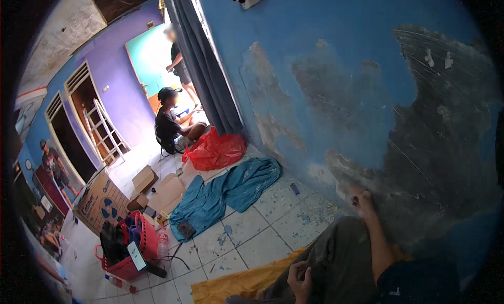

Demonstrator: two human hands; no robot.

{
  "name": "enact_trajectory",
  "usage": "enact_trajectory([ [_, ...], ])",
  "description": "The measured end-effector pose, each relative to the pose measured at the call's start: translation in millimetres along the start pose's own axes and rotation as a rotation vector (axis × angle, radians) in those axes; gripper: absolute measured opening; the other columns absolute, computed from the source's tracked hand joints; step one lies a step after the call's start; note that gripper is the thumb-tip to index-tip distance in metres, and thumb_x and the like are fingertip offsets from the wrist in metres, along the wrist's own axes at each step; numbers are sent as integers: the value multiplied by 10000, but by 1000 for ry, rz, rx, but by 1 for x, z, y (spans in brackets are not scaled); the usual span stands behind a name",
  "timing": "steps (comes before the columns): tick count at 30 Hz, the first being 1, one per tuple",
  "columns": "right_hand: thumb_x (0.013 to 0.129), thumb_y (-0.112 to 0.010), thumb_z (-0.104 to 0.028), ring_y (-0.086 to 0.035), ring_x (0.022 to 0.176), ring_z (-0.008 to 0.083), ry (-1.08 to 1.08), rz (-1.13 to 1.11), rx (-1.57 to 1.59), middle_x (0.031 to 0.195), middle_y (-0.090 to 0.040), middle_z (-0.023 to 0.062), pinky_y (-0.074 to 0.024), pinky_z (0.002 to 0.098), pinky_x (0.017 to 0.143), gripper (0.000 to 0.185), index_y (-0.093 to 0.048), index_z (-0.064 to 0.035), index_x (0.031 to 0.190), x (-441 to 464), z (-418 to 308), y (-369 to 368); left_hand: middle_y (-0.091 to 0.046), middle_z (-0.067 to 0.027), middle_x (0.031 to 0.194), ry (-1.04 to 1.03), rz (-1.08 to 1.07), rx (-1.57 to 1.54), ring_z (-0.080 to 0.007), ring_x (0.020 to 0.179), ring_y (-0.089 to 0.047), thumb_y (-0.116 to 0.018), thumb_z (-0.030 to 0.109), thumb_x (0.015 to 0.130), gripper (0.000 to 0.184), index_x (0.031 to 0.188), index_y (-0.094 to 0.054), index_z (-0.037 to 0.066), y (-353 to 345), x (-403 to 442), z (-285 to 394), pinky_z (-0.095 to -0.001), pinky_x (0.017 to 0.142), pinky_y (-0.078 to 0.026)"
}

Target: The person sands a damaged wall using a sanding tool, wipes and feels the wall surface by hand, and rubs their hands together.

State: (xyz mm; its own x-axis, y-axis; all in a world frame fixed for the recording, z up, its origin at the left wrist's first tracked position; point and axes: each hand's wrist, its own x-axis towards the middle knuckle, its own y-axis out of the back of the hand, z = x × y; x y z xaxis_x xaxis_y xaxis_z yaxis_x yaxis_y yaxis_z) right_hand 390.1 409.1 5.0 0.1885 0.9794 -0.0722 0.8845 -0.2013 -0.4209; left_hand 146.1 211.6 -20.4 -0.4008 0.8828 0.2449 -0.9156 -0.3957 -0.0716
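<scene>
At the lower part of the blue wall (336,120), my right hand (362,200) is against the bare, scraped plaster. Its fingers are closed around something small and dark that I cannot make out. My left hand (300,283) rests over my lap beside my bent leg (341,251), fingers loosely curled and parted, with nothing visible in them. Grey patches spread over the wall where paint is gone, the largest dark one (441,130) at the right. Flakes of paint (304,218) lie on the tiles near the wall's foot.
Beyond yellow cloth (231,285) lie a teal cloth (231,186) and red plastic (215,150). A pink basket (126,259), phone (136,255), bottle (163,242) and fan box (102,201) are left. One person (168,122) sits by the curtain (207,67); others stand farther off.
</scene>
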Motion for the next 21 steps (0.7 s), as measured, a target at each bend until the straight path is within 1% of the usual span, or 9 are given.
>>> enact_trajectory([
  [2, 780, -531, -104, -436, 534, 105, 127, -62, 9, 635, -482, 7, -360, 246, 472, 322, -523, -56, 1098, -9, -19, -14, -570, -101, 794, -31, -37, 100, -163, 746, -563, -567, 23, 725, 141, 858, -554, -18, 2, 2, 16, -266, 680, -443],
  [5, 822, -511, -170, -435, 530, 100, 140, 84, 43, 638, -482, 8, -354, 247, 460, 332, -495, -52, 1132, -7, -7, -14, -566, -99, 796, 61, -26, 56, -160, 754, -561, -569, 25, 727, 146, 863, -551, -23, 3, 2, 17, -264, 690, -442],
  [7, 832, -493, -179, -428, 525, 87, -97, -15, 72, 651, -483, 12, -353, 248, 455, 360, -466, -45, 1165, 9, 17, -4, -565, -96, 800, 19, -36, 76, -153, 759, -560, -565, 23, 733, 146, 871, -548, -24, 4, 3, 17, -259, 693, -442],
  [11, 814, -476, -118, -432, 530, 94, -135, 103, 21, 667, -493, 27, -360, 242, 458, 347, -476, -23, 1147, -2, 0, -5, -561, -73, 844, 54, -36, 6, -153, 781, -531, -566, 70, 743, 196, 927, -550, 5, 3, 0, 1, -290, 698, -427],
  [13, 745, -579, -155, -488, 706, 128, 227, 30, 105, 812, -514, 8, -391, 263, 578, 300, -545, -55, 1026, -4, -12, -1, -556, -80, 843, 76, -22, -24, -160, 776, -525, -563, 69, 738, 189, 913, -549, -1, 2, 0, -1, -287, 690, -422],
  [17, 734, -589, -174, -485, 735, 123, 105, 97, 73, 827, -513, -6, -388, 249, 572, 311, -549, -65, 1022, -5, -5, -5, -564, -83, 824, 125, -40, -102, -130, 775, -555, -545, 10, 756, 144, 894, -540, -28, 0, 1, 17, -242, 691, -443],
  [19, 739, -588, -190, -476, 728, 106, -137, 35, 193, 834, -516, -3, -387, 242, 574, 331, -539, -64, 1041, 17, 28, 13, -562, -81, 830, 105, -61, -53, -125, 778, -552, -539, 5, 761, 140, 896, -538, -29, 2, 0, 11, -238, 692, -442],
  [20, 789, -477, -77, -460, 628, 96, -202, 161, 169, 894, -535, 25, -391, 223, 494, 293, -527, -39, 1076, 3, 4, -5, -560, -80, 836, 80, -89, -16, -120, 781, -549, -534, 0, 766, 136, 899, -536, -30, 1, 1, 9, -234, 693, -441],
  [21, 789, -477, -77, -460, 628, 96, -202, 151, 165, 894, -535, 25, -391, 223, 494, 293, -527, -39, 1076, -4, -15, -7, -560, -80, 836, 76, -79, -19, -120, 781, -549, -534, 0, 766, 136, 899, -536, -30, 1, 2, 10, -234, 693, -441],
])
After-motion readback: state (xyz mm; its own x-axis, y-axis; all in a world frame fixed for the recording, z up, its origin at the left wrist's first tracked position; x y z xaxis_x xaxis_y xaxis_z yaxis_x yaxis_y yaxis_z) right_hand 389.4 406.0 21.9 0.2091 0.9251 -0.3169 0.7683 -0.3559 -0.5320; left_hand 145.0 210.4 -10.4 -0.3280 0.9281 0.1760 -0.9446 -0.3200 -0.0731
